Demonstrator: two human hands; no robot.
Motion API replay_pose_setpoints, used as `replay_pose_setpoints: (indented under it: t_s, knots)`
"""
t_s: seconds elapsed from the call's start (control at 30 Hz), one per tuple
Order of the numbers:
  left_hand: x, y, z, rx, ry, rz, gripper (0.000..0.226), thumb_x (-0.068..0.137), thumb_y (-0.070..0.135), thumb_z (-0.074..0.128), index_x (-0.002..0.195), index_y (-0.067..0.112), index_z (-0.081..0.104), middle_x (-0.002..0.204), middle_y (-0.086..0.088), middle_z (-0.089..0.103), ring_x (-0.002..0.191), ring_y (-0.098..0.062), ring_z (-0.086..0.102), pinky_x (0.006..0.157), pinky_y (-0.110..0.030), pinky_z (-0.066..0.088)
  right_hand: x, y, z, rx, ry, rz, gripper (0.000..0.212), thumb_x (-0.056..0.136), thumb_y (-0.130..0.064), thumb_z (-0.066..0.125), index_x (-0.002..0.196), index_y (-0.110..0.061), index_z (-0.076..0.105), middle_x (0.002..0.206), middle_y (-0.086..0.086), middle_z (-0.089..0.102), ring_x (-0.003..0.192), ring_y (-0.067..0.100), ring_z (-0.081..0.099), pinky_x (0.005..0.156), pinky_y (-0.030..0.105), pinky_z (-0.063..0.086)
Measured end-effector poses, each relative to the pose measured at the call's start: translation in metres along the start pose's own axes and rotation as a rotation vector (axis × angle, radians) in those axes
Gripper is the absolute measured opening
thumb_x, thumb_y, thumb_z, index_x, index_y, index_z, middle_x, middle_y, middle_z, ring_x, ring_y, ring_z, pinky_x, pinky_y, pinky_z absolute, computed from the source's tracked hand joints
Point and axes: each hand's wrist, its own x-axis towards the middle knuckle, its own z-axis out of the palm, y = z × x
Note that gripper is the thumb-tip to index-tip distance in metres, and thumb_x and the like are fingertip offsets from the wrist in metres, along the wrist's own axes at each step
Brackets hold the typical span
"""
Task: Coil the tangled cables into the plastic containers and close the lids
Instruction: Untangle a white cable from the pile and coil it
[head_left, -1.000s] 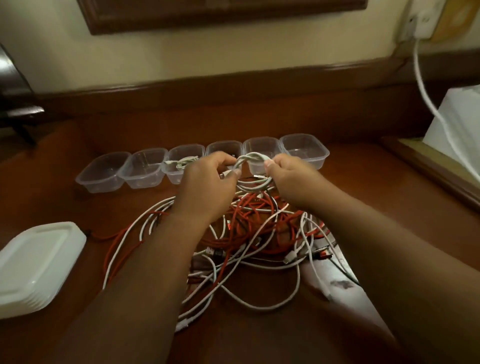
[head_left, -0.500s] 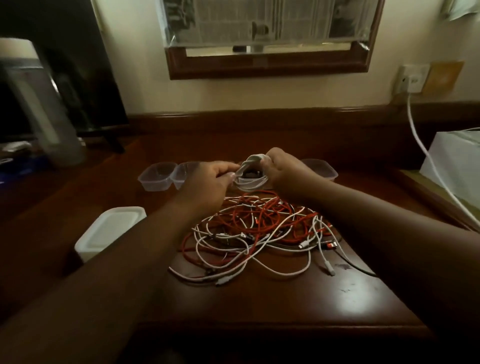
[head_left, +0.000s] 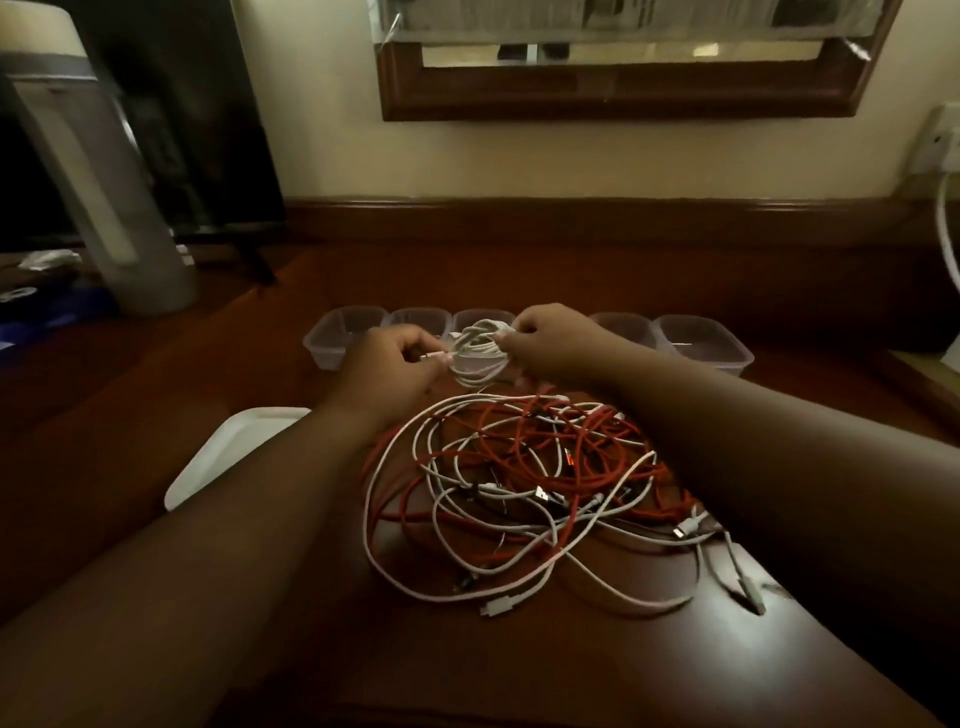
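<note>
Two hands wind a white cable above a tangle on a wooden desk.

The desk (head_left: 519, 649) runs out of frame on all sides; the mirror (head_left: 618, 78) above is cut off at the top, its reflection too blurred to read. At far left a pale tower (head_left: 98, 182) and dark screen (head_left: 208, 119) are dim. The tangle (head_left: 524, 493) of red and white cables is partly covered by the right forearm. A white lid (head_left: 223, 457) lies half under the left forearm. The tubs (head_left: 343, 335) stand in a row behind the hands, which hide the middle ones. The right hand (head_left: 556, 345) grips the coil (head_left: 480, 351), held just in front of the tubs; the left hand (head_left: 389, 371) pinches the cable's end plug.
</note>
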Motion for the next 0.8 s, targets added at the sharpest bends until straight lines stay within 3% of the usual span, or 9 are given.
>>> replay_pose_setpoints:
  t_s: [0.13,0.2,0.27,0.33,0.43,0.57,0.7,0.8]
  knots:
    - [0.053,-0.030,-0.001,0.048,0.112,-0.087,0.013,0.089,0.017,0.071,0.079,0.024,0.069,0.075,0.001,0.069,0.070,-0.017,0.067,0.073,-0.043,0.060,0.045,0.011,0.012,0.128,-0.020,0.092,0.039,0.102,-0.043,0.045,0.108,-0.009,0.062,0.097,0.012,0.068,0.082,0.021,0.067,0.071,0.034,0.056]
    - [0.076,-0.045,-0.002,0.054,0.150,-0.157,0.014,0.089,0.018,0.070,0.076,0.025,0.069,0.077,0.000,0.070,0.073,-0.020,0.070,0.074,-0.046,0.061,0.065,0.021,0.021,-0.012,-0.004,0.084,0.045,0.102,-0.044,0.045,0.112,-0.004,0.062,0.102,0.019,0.068,0.082,0.023,0.063,0.077,0.039,0.055]
    - [0.097,-0.058,0.003,0.073,0.156,-0.186,0.010,0.090,0.021,0.069,0.080,0.023,0.069,0.079,0.002,0.070,0.075,-0.017,0.069,0.070,-0.039,0.060,0.079,0.034,0.028,-0.241,-0.006,0.048,0.040,0.100,-0.043,0.049,0.114,-0.007,0.060,0.098,0.013,0.066,0.085,0.019,0.062,0.077,0.035,0.053]
    - [0.111,-0.063,0.013,0.187,0.131,-0.164,0.008,0.092,0.025,0.067,0.086,0.021,0.069,0.080,0.008,0.067,0.073,-0.007,0.064,0.057,-0.024,0.047,0.089,0.049,0.034,-0.425,-0.070,0.040,0.032,0.099,-0.041,0.051,0.113,-0.013,0.059,0.099,0.005,0.063,0.088,0.018,0.062,0.082,0.037,0.057]
    - [0.134,-0.065,0.038,0.269,0.112,-0.075,0.008,0.091,0.022,0.067,0.084,0.021,0.066,0.078,0.006,0.065,0.074,-0.012,0.063,0.054,-0.023,0.043,0.098,0.072,0.042,-0.573,-0.211,0.094,0.027,0.098,-0.040,0.051,0.107,-0.016,0.061,0.095,0.004,0.062,0.085,0.018,0.061,0.081,0.037,0.056]
    - [0.159,-0.072,0.062,0.298,0.124,-0.063,0.007,0.091,0.019,0.065,0.085,0.020,0.068,0.082,0.003,0.066,0.075,-0.013,0.062,0.055,-0.023,0.046,0.104,0.093,0.047,-0.490,-0.273,0.116,0.022,0.099,-0.039,0.052,0.096,-0.018,0.058,0.088,0.003,0.059,0.077,0.015,0.055,0.067,0.028,0.046]
    - [0.178,-0.087,0.051,0.263,0.243,-0.194,0.007,0.089,0.025,0.066,0.083,0.022,0.068,0.079,0.005,0.066,0.073,-0.014,0.063,0.062,-0.029,0.052,0.113,0.100,0.050,-0.462,-0.310,0.103,0.020,0.098,-0.039,0.051,0.095,-0.020,0.056,0.090,0.002,0.058,0.082,0.017,0.056,0.074,0.033,0.049]
    - [0.184,-0.108,0.032,0.365,0.276,-0.306,0.007,0.088,0.027,0.063,0.083,0.024,0.068,0.083,0.003,0.066,0.071,-0.013,0.059,0.060,-0.026,0.047,0.120,0.099,0.052,-0.500,-0.368,0.109,0.023,0.098,-0.041,0.047,0.098,-0.020,0.057,0.092,0.001,0.058,0.083,0.017,0.055,0.073,0.032,0.047]
